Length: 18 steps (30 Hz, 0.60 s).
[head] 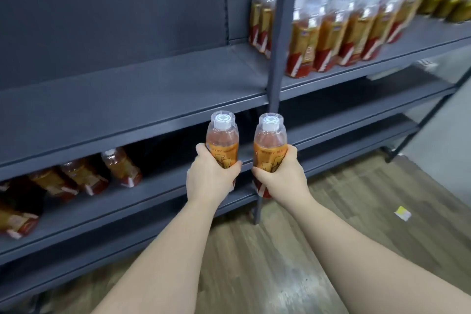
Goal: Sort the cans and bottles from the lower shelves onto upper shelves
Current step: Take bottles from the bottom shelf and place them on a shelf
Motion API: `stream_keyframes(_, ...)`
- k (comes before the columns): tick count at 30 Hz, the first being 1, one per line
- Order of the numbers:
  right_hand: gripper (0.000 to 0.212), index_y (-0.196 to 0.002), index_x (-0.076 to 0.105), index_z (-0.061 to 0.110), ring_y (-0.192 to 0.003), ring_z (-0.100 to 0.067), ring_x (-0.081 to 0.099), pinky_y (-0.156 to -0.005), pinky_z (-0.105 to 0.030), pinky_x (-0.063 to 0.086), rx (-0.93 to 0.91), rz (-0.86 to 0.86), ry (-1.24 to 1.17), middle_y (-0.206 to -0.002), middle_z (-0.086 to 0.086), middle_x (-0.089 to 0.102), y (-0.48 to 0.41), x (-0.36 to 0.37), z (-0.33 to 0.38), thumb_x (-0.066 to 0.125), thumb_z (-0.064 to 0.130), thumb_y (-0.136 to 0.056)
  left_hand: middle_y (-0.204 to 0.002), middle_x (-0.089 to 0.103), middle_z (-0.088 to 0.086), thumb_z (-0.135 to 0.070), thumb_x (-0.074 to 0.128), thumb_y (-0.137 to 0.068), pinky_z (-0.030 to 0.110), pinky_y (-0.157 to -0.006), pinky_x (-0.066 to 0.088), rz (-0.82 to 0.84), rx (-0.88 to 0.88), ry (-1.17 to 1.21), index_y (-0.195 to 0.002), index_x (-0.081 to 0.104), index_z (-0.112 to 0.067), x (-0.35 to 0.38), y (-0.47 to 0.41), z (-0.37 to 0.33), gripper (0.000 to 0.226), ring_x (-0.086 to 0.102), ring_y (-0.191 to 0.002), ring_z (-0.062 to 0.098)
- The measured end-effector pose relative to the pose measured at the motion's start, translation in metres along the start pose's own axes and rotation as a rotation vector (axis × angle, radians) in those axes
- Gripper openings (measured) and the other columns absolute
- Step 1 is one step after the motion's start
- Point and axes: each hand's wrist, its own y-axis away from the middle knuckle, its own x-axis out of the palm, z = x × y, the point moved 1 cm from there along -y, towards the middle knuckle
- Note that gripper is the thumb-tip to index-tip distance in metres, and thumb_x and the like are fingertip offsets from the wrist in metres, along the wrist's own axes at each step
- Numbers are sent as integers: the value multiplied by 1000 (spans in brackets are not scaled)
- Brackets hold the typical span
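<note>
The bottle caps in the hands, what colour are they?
White, on both bottle caps, under clear plastic wrap; the head view shows them from above.

Two bare forearms, no sleeves, watch or rings, ending in left hand and right hand.

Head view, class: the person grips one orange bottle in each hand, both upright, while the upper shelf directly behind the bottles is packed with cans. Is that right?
Not quite. In the head view the left hand and right hand each hold an upright bottle, but the upper shelf behind them is bare; the grouped bottles stand further right.
</note>
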Motion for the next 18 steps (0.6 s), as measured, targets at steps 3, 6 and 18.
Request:
stream_keyframes(3, 53, -114, 36, 26, -56, 2, 57, -47, -9, 37, 21, -130, -5, -80, 12, 57, 3, -51, -8, 78, 31, -81, -100, 57, -3, -57, 77, -76, 38, -78, 54, 56, 98, 8, -109, 35, -25, 24, 9, -50, 63, 57, -89, 23)
stream_keyframes(6, 54, -112, 36, 27, -74, -2, 58, -55, -16, 40, 47, -248, -7, -89, 13, 56, 2, -104, -23, 78, 35, -80, -102, 59, -1, -60, 77, -74, 44, -82, 56, 111, 178, 30, -108, 35, -24, 53, 22, -101, 64, 62, -94, 27)
stream_keyframes(18, 61, -115, 33, 28, -92, -14, 58, -75, -32, 52, 97, -491, 28, -97, 13, 53, -29, -295, -92, 79, 43, -77, -107, 61, 4, -61, 75, -75, 39, -79, 53, 186, 388, 18, -115, 39, -19, 162, 58, -280, 68, 63, -98, 28)
